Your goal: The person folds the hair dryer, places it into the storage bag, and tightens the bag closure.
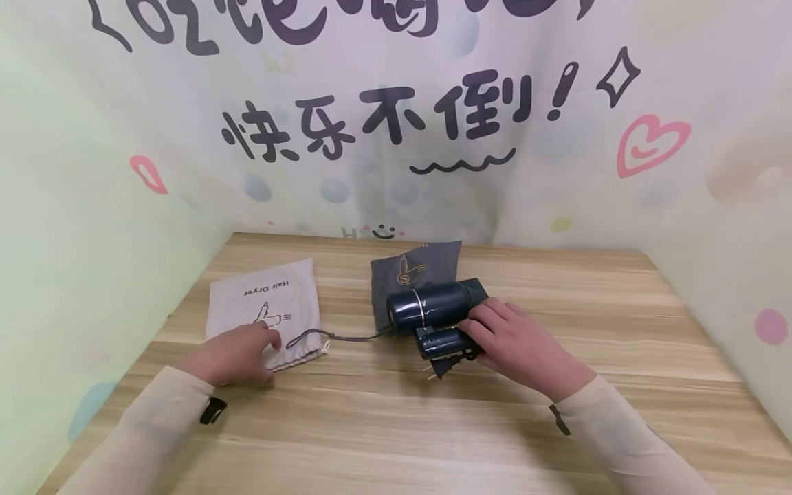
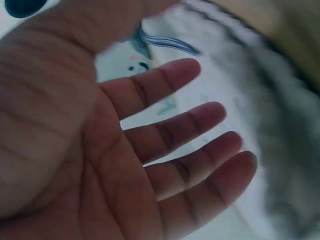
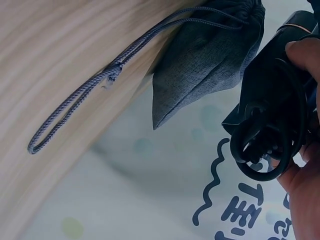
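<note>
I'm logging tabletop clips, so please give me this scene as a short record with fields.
Right hand: grips the hair dryer
Hair dryer: dark, glossy, partly hiding the dark pouch in the head view
Plug: bare prongs, beside the dryer
Left hand: at the pale bag, holding nothing; contact unclear
Pale bag: printed "Hair Dryer"
Dark pouch: gold dryer drawing
Surface: wood-grain table

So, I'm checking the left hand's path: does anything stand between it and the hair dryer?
Yes, but low: the dark drawstring loop lies between left hand and hair dryer, its tip over the light pouch. Nothing tall shows.
</note>
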Tool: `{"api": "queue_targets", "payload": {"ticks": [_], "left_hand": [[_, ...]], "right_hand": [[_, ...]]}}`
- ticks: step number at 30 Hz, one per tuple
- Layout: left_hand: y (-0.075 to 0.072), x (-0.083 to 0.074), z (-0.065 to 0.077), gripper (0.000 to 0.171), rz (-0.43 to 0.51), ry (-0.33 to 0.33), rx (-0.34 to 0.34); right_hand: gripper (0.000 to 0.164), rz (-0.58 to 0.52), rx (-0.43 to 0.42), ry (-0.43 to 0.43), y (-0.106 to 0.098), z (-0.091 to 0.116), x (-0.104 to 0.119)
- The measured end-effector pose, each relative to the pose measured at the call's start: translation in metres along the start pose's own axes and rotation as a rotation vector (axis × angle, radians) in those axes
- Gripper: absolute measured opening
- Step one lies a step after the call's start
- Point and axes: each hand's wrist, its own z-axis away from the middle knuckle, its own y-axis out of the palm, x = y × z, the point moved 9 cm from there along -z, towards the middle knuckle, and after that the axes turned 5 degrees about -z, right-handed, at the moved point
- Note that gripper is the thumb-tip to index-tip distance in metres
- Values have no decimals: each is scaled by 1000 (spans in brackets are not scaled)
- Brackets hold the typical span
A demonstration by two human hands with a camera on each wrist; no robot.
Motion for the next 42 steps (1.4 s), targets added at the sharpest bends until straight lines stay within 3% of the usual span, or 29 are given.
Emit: {"api": "queue_targets", "payload": {"ticks": [2,9,15,20,23,28,33,42], "left_hand": [[6,8,3,33,3,3,17],[4,18,4,8,16,60,-77],[-15,17,5,17,55,47,-188],[-28,9,4,23,34,140,-333],[-28,3,5,28,-1,200,-376],[-24,-5,5,38,-47,244,-393],[-27,-11,5,39,-70,241,-424],[-26,-15,-1,45,74,261,-334]], "right_hand": [[49,0,-1,1,0,0,-1],[50,1,-1,9,1,1,-2],[49,-3,-5,16,1,2,-3],[50,-1,-11,10,0,1,-2],[50,-3,-14,9,-1,1,-1],[50,0,-15,3,-1,-1,2],[51,6,-25,-22,3,-8,10],[58,13,-11,-72,11,-32,36]]}}
